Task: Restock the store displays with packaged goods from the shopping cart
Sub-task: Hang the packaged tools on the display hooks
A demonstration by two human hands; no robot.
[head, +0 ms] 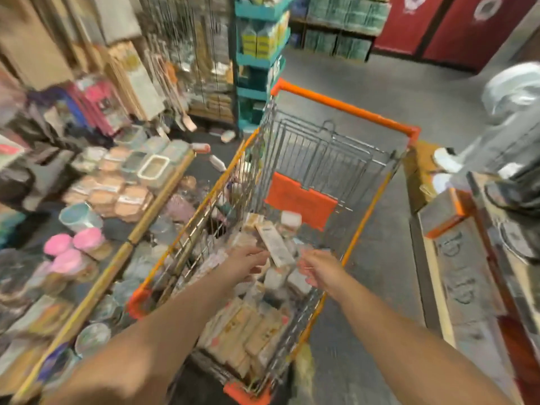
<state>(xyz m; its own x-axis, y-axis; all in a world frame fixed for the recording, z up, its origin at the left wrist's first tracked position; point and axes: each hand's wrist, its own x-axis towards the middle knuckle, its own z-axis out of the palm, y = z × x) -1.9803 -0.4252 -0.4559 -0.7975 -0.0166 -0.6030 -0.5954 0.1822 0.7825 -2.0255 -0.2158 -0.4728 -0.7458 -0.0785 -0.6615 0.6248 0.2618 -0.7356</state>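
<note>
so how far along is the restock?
Early. The shopping cart is full of packaged goods, so most is left. In hand: left hand and right hand reach into it around a long cream box; blur hides the grip. Display shelf already looks stocked.

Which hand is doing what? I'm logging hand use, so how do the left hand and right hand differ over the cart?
The left hand reaches with spread fingers beside a long cream package; the right hand looks curled, though blur hides any grip. The left hand sits toward the display table, the right toward the aisle. Both hover over the shopping cart.
</note>
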